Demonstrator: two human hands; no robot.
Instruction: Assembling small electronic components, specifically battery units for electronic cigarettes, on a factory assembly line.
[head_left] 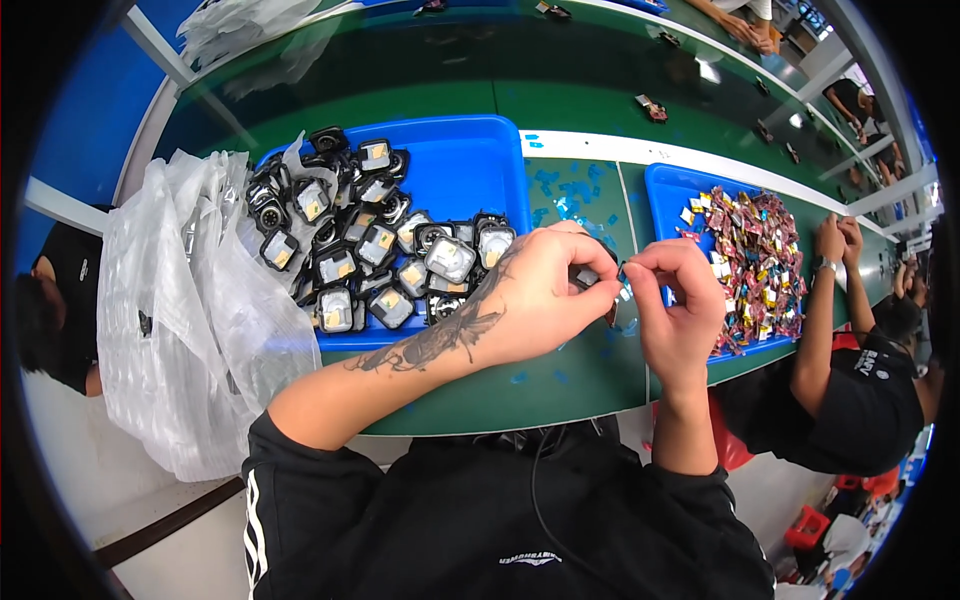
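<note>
In front of me my left hand (560, 285) is closed, its thumb and fingers wrapped around a small dark device housing (582, 277) that is mostly hidden by them. Close beside it, on the right, my right hand (682, 305) pinches a tiny blue piece of film (621, 271) between thumb and forefinger, against the left fingertips. Left of my hands a blue tray (455, 160) holds a heap of black device housings (375, 243), several with pale, clear-looking faces. To the right stands a second blue tray (668, 187), full of small reddish parts with yellow and white bits (755, 265).
Loose blue film pieces (570, 200) litter the green table (480, 395) between the trays. Clear plastic sheets (190, 310) hang over the left edge. Behind a white rail (590, 147), small parts lie on a green conveyor (450, 85). A co-worker (850, 375) sits close on my right.
</note>
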